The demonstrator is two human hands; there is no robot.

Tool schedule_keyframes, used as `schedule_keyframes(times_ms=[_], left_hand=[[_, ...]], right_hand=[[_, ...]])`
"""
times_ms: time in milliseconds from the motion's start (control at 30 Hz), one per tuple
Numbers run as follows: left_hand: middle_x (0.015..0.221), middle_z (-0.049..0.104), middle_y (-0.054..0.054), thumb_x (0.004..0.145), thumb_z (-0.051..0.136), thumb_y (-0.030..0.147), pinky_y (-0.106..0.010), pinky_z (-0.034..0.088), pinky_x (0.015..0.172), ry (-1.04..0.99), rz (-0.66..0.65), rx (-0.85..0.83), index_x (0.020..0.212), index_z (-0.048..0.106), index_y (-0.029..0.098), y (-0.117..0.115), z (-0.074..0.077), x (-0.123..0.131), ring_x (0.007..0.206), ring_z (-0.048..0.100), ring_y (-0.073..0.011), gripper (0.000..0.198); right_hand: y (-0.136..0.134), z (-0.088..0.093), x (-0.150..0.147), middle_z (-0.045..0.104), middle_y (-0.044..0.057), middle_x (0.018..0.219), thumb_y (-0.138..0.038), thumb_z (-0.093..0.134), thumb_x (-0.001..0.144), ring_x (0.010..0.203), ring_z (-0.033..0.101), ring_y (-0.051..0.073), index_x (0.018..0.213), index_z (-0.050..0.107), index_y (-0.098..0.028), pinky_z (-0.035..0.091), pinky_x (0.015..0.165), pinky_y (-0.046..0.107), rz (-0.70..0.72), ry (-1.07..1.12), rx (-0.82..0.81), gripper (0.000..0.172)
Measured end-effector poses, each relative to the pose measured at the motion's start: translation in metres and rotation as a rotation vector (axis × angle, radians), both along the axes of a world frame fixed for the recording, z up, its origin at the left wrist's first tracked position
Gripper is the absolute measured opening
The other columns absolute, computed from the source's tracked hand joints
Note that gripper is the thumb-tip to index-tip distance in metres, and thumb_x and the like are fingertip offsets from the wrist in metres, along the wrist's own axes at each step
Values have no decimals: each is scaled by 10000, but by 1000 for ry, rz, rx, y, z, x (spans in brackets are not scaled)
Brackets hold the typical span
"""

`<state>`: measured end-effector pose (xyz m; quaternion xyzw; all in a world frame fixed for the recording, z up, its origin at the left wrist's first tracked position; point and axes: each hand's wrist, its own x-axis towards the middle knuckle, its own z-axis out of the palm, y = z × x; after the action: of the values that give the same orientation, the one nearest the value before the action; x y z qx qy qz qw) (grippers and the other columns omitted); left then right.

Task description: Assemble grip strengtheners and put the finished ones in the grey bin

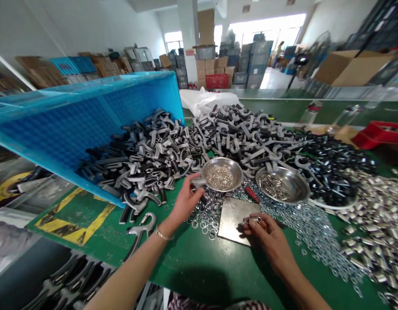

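Note:
My left hand is closed round a grey-and-black handle piece, just left of a steel bowl of tiny metal parts. My fingers cover much of that piece. Over a flat metal plate, my right hand pinches a small shiny metal part that looks like a coil spring. Loose metal rings lie below my left hand. A red-handled tool rests beyond the plate. On the left, a grey handle assembly with a spring lies on the green table.
A tipped blue crate spills handle pieces toward the middle. A second steel bowl holds small pins. Right of it are black parts, silver sleeves and washers. A red bin stands far right.

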<state>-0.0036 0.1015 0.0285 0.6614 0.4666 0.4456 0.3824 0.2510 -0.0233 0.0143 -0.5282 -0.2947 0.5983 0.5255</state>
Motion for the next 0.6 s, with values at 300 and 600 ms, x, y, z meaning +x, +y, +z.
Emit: schedule_keyframes(times_ms=[300, 600], left_hand=[[967, 596, -40, 790, 501, 114, -294, 444, 820, -98, -45, -400, 1193, 480, 182, -108, -16, 74, 892, 568, -162, 409], [768, 617, 28, 728, 615, 167, -182, 382, 479, -316, -571, -784, 1162, 452, 191, -131, -4, 74, 491, 486, -63, 464]], right_hand=[[-16, 7, -27, 728, 45, 935, -449, 756, 778, 810, 706, 225, 1013, 610, -230, 569, 810, 396, -37, -94, 117, 352], [-20, 17, -9, 659, 43, 905, -423, 647, 860, 864, 618, 204, 913, 654, -206, 499, 765, 291, 220, -427, 308, 223]])
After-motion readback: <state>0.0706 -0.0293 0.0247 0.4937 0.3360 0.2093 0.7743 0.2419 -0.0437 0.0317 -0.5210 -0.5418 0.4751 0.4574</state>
